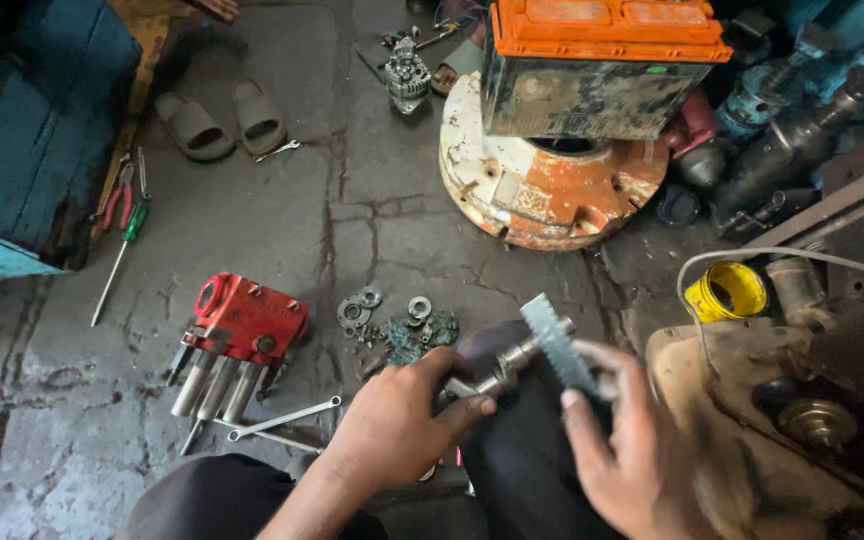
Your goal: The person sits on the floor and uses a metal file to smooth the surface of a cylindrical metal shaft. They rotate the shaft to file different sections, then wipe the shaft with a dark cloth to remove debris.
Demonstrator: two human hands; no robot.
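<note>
The left hand [392, 425] has a closed grip on a steel shaft [497, 372]. It carries a grey toothed gear [555, 343]. The right hand [624, 440] clasps the gear's far end.

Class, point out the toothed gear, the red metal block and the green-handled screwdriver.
toothed gear [556, 342], head view, on its toothed face.
red metal block [249, 318], head view, on its top face.
green-handled screwdriver [135, 222], head view, on its handle.

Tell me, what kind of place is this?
Probably a mechanic's repair workshop. On the stained, cracked concrete floor lie silver spanners, a green-handled screwdriver and a red metal machine part. The hands hold a grey toothed gear on a metal shaft.
</note>
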